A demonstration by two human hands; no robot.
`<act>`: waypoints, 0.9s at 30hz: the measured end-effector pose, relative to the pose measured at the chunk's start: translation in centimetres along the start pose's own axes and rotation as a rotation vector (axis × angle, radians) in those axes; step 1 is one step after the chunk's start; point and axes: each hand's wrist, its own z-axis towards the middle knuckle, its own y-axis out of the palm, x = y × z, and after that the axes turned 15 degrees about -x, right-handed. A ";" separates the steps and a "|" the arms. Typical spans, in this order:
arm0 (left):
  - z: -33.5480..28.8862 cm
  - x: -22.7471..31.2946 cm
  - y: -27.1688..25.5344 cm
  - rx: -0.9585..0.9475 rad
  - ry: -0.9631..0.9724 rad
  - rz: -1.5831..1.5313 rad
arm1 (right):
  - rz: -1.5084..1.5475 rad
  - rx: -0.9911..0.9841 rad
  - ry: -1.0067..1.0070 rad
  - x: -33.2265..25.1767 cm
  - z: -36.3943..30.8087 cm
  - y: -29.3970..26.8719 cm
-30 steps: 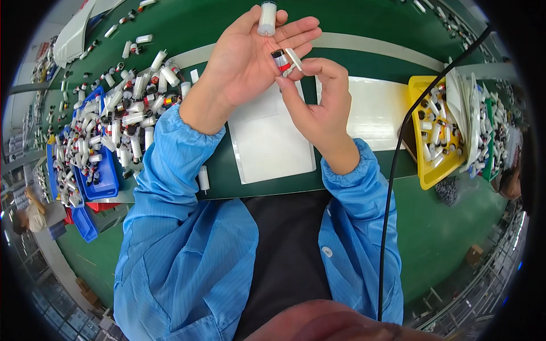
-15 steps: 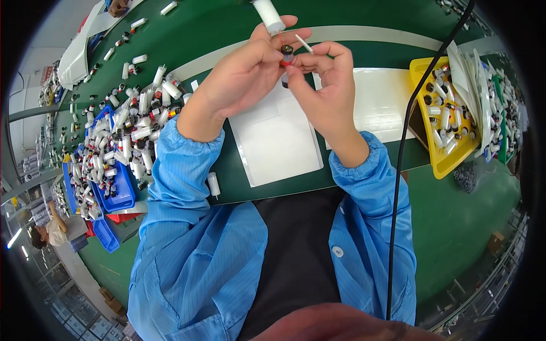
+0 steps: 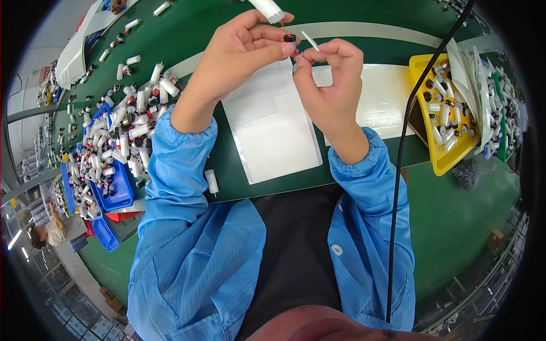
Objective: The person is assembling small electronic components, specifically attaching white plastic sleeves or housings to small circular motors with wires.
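My left hand pinches a small black round part between thumb and fingers, with a bit of red and blue wire at it. Above those fingers, a white cylinder rests against the hand, and a thin red wire runs down from its end. A thin white stick pokes out from the curled fingers of my right hand. The right thumb and index fingertip come together close beside the black part, at its wires. What exactly they pinch is too small to make out.
White sheets lie on the green table below my hands. At left, white cylinders with black ends pile over blue trays. One cylinder lies by the near edge. A yellow bin stands right, behind a hanging black cable.
Both hands have shifted slightly up. My left hand has turned, its fingers closing more around the black part, which now tilts. The white cylinder and the stick moved along with the hands.
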 end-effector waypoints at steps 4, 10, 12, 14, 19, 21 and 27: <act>0.2 0.2 0.2 0.005 -0.016 -0.032 | 0.135 -0.022 0.058 0.3 0.2 -0.1; -0.1 0.4 0.1 -0.015 -0.029 -0.051 | -0.023 -0.051 -0.085 0.3 0.8 -1.0; 0.0 0.0 -0.1 -0.049 -0.007 -0.218 | 0.383 -0.044 0.078 -0.8 1.2 -1.7; 0.2 -0.2 -0.5 -0.104 0.007 -0.295 | 0.634 -0.085 0.182 -0.8 1.2 -2.5; 0.2 -0.4 -0.3 -0.144 0.016 -0.307 | 0.807 -0.238 0.296 -0.2 1.7 -3.2; 0.3 -0.4 -0.2 -0.152 0.006 -0.293 | 0.769 -0.218 0.325 -0.3 1.7 -2.9; -0.1 0.1 0.4 -0.076 -0.017 -0.020 | 0.670 -0.120 0.402 -0.3 1.4 -1.8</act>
